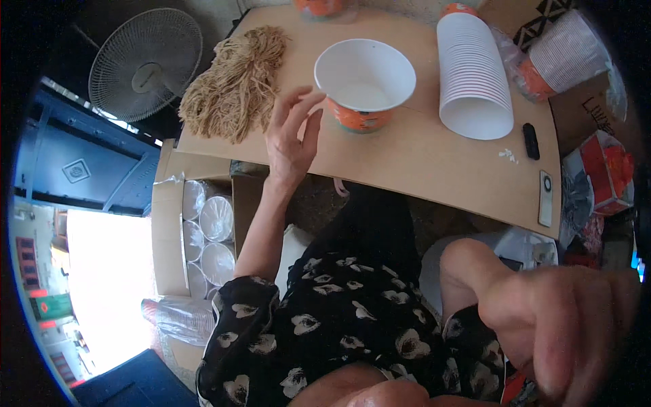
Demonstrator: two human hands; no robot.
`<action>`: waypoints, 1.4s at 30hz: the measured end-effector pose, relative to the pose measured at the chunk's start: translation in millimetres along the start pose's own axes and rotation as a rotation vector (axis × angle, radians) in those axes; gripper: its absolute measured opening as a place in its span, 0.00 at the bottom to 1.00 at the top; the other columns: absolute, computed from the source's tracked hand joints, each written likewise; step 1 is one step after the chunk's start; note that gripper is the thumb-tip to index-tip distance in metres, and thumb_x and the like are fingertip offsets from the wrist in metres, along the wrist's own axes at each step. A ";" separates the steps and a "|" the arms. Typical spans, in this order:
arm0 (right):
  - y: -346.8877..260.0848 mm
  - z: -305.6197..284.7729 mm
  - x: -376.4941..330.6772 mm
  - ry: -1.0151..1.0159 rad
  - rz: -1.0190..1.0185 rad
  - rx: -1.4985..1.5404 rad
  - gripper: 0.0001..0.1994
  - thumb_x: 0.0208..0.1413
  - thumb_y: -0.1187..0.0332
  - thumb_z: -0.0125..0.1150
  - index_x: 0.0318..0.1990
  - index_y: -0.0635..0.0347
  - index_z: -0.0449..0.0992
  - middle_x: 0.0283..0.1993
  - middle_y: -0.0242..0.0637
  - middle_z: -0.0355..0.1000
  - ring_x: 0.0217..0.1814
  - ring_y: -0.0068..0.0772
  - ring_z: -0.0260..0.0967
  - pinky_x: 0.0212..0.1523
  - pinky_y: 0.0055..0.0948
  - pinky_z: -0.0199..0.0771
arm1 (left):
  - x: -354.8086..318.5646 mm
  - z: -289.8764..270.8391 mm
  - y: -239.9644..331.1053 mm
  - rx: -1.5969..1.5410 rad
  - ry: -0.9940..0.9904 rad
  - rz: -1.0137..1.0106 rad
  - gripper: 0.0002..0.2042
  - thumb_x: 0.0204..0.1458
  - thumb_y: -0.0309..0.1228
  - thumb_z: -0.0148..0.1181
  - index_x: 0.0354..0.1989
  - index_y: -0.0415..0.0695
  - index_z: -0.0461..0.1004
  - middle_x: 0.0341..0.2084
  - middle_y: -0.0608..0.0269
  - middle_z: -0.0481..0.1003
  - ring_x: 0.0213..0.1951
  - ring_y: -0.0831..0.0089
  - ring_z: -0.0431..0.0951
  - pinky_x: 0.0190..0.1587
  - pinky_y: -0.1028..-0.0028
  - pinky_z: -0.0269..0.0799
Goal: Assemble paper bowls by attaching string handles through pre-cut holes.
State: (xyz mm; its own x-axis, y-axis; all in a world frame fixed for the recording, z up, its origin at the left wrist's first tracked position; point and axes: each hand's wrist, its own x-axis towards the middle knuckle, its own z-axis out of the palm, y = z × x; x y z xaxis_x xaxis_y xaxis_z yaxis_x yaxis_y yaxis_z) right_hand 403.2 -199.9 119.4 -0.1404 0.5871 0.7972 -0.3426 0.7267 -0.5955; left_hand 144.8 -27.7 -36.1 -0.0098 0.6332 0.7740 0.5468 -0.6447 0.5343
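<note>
A large paper tub point(365, 85), white inside with an orange printed outside, stands upright on the table. My left hand point(293, 132) is raised at its left side, fingers apart and nothing in them. The fingertips come close to the tub's rim; whether they touch it I cannot tell. Behind that hand lies a heap of tan, stringy strands point(234, 85), like dried noodles. My right hand point(576, 325) is raised close at the lower right, off the table. It is blurred, with its fingers bent down and their tips hidden.
On the table's right lies a long stack of nested white tubs point(475, 74), beside a bagged stack point(566, 54). A small black object point(531, 141) and a pale flat device point(545, 198) sit near the right edge. A fan point(146, 64) stands left; a carton point(169, 224) holds wrapped tubs.
</note>
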 end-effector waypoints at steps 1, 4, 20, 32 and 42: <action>-2.0 -2.1 7.3 -0.002 0.001 0.060 0.10 0.64 0.64 0.56 0.50 0.54 0.75 0.45 0.34 0.74 0.44 0.29 0.70 0.45 0.32 0.72 | -7.8 -4.0 1.0 -0.009 0.000 -0.024 0.11 0.54 0.17 0.60 0.46 0.40 0.79 0.45 0.55 0.77 0.40 0.63 0.81 0.38 0.70 0.80; -9.2 18.0 18.8 -0.012 0.015 0.252 0.11 0.64 0.66 0.57 0.52 0.50 0.76 0.47 0.31 0.73 0.46 0.27 0.69 0.44 0.29 0.71 | -43.2 -15.5 -13.6 -0.048 -0.150 -0.166 0.08 0.54 0.18 0.60 0.42 0.39 0.80 0.36 0.56 0.79 0.34 0.65 0.82 0.36 0.71 0.80; -4.4 67.4 25.2 -0.134 -0.327 0.389 0.11 0.64 0.72 0.54 0.53 0.49 0.70 0.50 0.28 0.68 0.54 0.27 0.64 0.48 0.24 0.67 | -41.4 -57.4 -87.4 0.319 -0.147 -0.460 0.09 0.48 0.33 0.69 0.34 0.41 0.82 0.26 0.54 0.79 0.28 0.62 0.81 0.34 0.66 0.76; 105.3 45.9 -38.1 0.150 0.407 -0.091 0.06 0.63 0.76 0.57 0.41 0.72 0.76 0.36 0.43 0.75 0.35 0.30 0.73 0.41 0.26 0.76 | -50.6 -66.0 -101.4 0.271 -0.105 -0.523 0.08 0.48 0.34 0.68 0.31 0.42 0.83 0.24 0.55 0.80 0.27 0.64 0.81 0.34 0.68 0.76; 176.8 27.8 -79.8 0.162 0.764 -0.055 0.10 0.67 0.68 0.58 0.42 0.69 0.77 0.38 0.38 0.78 0.36 0.20 0.73 0.39 0.21 0.75 | -15.0 -45.8 -89.8 0.467 -0.261 -0.678 0.14 0.48 0.45 0.66 0.37 0.50 0.86 0.29 0.57 0.83 0.34 0.58 0.84 0.41 0.62 0.79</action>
State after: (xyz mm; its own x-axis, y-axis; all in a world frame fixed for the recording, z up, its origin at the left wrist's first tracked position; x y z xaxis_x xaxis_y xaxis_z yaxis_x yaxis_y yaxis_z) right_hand 328.1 -128.1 -46.7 -0.1802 0.9733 0.1423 -0.1582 0.1141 -0.9808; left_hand 57.6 1.1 -80.1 -0.2970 0.9327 0.2047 0.7810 0.1139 0.6141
